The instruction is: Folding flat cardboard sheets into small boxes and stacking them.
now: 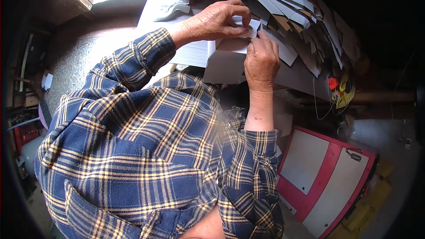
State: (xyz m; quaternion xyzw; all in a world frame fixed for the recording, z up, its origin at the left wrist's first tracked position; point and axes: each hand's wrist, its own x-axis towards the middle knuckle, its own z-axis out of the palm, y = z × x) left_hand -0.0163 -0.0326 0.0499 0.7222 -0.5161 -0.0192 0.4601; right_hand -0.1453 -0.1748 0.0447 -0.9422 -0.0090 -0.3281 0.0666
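Observation:
Over the table, my left hand point(221, 20) pinches a small folded piece of white card point(254, 27) between thumb and curled fingers. My right hand point(262, 59) meets the same card at its right edge, fingers pressed together there; its fingertips are partly hidden. Just below the two hands, a larger bent sheet of card point(225, 66) hangs over the table's near edge, its shaded side toward me. A stack of white sheets point(193, 54) lies under my left wrist.
A high, untidy heap of white and brown card pieces point(283, 6) covers the table's far and right side. Crumpled white plastic point(173, 6) lies at far left. Yellow and red items point(340, 92) hang by the right edge. A red-and-white cabinet point(325, 177) stands lower right.

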